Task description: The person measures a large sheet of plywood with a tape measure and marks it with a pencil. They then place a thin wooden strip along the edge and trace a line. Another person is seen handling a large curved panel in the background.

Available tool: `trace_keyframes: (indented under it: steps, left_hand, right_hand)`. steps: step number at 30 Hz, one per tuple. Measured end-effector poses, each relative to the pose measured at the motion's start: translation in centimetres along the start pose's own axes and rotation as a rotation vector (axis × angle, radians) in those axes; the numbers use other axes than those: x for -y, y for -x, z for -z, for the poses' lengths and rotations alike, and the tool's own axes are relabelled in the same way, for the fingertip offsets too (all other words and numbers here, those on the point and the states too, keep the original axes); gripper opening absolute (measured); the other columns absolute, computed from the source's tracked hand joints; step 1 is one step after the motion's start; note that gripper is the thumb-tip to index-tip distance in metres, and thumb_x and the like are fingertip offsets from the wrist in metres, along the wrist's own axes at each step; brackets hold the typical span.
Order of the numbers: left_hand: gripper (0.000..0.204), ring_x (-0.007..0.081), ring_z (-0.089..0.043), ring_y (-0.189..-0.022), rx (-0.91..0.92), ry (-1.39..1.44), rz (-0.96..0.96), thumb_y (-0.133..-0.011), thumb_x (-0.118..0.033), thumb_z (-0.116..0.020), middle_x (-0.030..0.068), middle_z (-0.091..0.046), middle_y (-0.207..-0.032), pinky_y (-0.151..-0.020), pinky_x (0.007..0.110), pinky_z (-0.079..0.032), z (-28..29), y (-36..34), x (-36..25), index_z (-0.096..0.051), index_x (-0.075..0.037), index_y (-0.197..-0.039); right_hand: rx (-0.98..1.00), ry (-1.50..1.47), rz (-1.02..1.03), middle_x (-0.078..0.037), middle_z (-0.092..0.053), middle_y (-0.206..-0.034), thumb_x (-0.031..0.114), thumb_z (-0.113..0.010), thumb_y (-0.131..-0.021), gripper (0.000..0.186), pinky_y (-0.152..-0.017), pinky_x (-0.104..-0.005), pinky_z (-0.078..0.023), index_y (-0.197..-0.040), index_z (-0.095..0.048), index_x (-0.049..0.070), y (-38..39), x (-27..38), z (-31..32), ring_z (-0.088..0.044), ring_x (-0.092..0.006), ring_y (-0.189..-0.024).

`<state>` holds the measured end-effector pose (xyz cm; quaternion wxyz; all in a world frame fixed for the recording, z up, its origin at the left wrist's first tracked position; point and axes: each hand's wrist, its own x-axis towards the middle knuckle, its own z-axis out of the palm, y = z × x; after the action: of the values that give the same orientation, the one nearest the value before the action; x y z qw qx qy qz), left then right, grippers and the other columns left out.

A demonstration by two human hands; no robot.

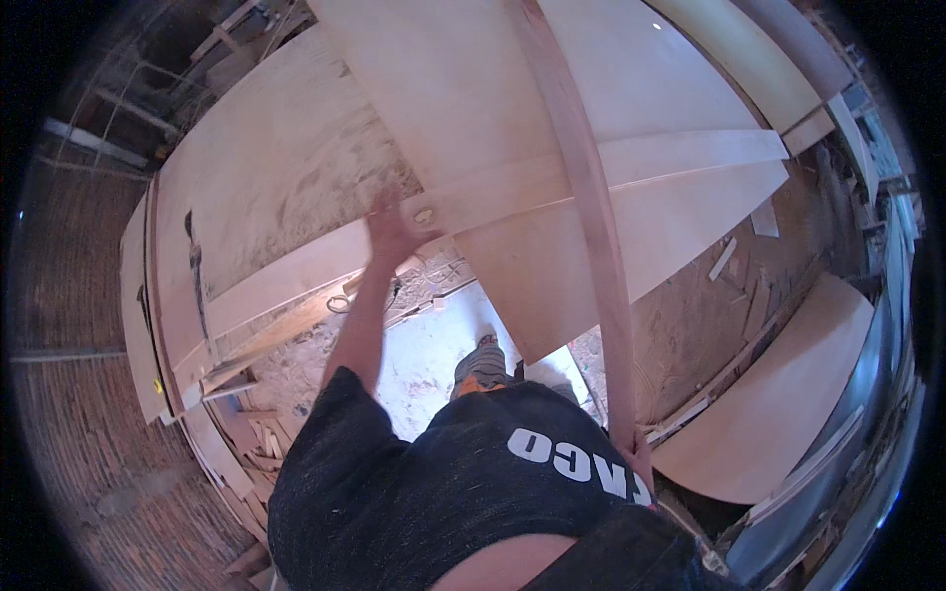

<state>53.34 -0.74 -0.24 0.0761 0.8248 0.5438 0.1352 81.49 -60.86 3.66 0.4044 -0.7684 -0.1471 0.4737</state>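
My left hand (394, 234) is over the near edge of the workbench, fingers spread and slightly blurred. It holds nothing and is next to the corner of a pale plywood sheet (443, 108); I cannot tell whether it touches it. A small yellowish round spot (424, 215) shows beside the fingers. A long reddish wooden strip (581, 167) runs from the far edge across the sheets toward my right side. Low at my right hip, my right hand (639, 457) grips the strip's near end, its fingers partly hidden. Beneath the strip, another plywood piece (532, 286) juts past the bench edge.
A dusty board (296, 138) covers the bench's left side, with a dark thin tool (196, 261) on it. Wood offcuts (724, 258) lie on the floor at right, near a curved plywood panel (778, 394). A brick wall (79, 256) stands at left.
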Motion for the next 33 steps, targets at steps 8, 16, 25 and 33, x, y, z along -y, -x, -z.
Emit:
trace_keyframes:
  steps: [8, 16, 25, 33]
  left_hand:
    - [0.151, 0.0382, -0.029, -0.153, 0.565, -0.358, -0.046, -0.048, -0.062, -0.095, 0.0209, -0.027, -0.165, -0.122, 0.066, -0.023, 0.3, -1.6, 9.9, -0.014, -0.012, -0.165]
    - [0.134, 0.0408, -0.036, -0.148, 0.422, -0.341, -0.107, -0.055, -0.064, -0.087, 0.0254, -0.041, -0.154, -0.124, 0.055, -0.026, 1.6, 2.8, 8.0, -0.029, -0.001, -0.158]
    - [0.133, 0.0365, -0.046, -0.132, 0.329, -0.147, -0.106, -0.050, -0.066, -0.087, 0.0164, -0.050, -0.137, -0.106, 0.058, -0.038, 6.2, 21.8, 2.2, -0.033, -0.018, -0.161]
    - [0.114, 0.0356, -0.054, -0.118, -0.002, -0.070, -0.105, -0.048, -0.056, -0.093, 0.0147, -0.056, -0.126, -0.102, 0.055, -0.040, 12.3, 32.7, -10.3, -0.053, -0.016, -0.148]
  right_hand:
    - [-0.106, 0.742, -0.098, -0.035, -0.061, -0.134, 0.063, -0.096, -0.054, 0.136, -0.105, -0.0482, -0.049, -0.153, -0.034, -0.008, -2.9, 9.8, -1.5, -0.060, -0.0447, -0.128]
    - [-0.114, 0.646, 0.025, -0.030, -0.065, -0.122, 0.040, -0.092, -0.062, 0.102, -0.099, -0.0492, -0.050, -0.142, -0.046, -0.003, -5.1, 8.0, 0.0, -0.064, -0.0447, -0.118]
    - [-0.079, 0.544, 0.112, -0.028, -0.064, -0.130, 0.033, -0.091, -0.064, 0.096, -0.103, -0.0467, -0.049, -0.143, -0.049, -0.002, -10.8, 11.3, 4.1, -0.062, -0.0412, -0.123]
    - [-0.044, 0.403, 0.355, -0.026, -0.063, -0.134, 0.024, -0.089, -0.068, 0.093, -0.107, -0.0450, -0.047, -0.146, -0.046, -0.005, -21.5, 14.6, 9.5, -0.061, -0.0370, -0.128]
